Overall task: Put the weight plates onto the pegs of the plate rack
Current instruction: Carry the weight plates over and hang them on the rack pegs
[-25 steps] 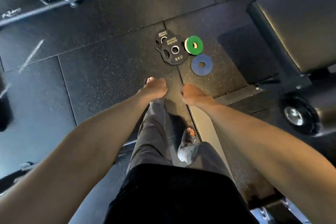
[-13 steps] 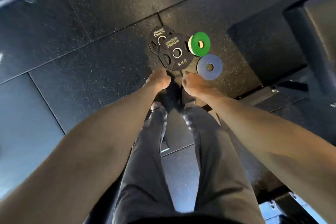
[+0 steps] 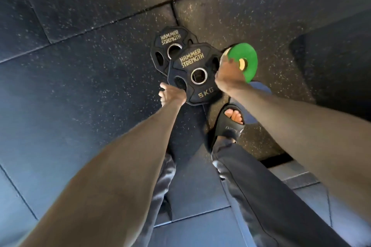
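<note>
Green is what catches the eye in the head view: the small green plate is tipped up on edge, its pale rim showing on the near side, with the right hand wrapped round its lower edge, fingers curled tight. Half a second ago both hands hung just short of the pile with nothing in them. Now each has reached a plate.

The left hand is at the lower-left rim of the black 5 kg plate, fingers curled in at the grip slot. How far they go through is hidden by the hand itself. That plate lies overlapping a second black plate behind it, both flat on the speckled rubber floor. A blue plate lies just beside the green one and is mostly covered by the right forearm. A black slide sandal stands close below it.

The plate rack is not in view, so all four plates are off their pegs. The change suggests that picking up has begun, with two plates probably going in one trip. The 5 kg plate, held one-handed by its rim, will probably hang heavily and swing, so the slot grip needs to be secure before lifting. The toes are near if it slips.
</note>
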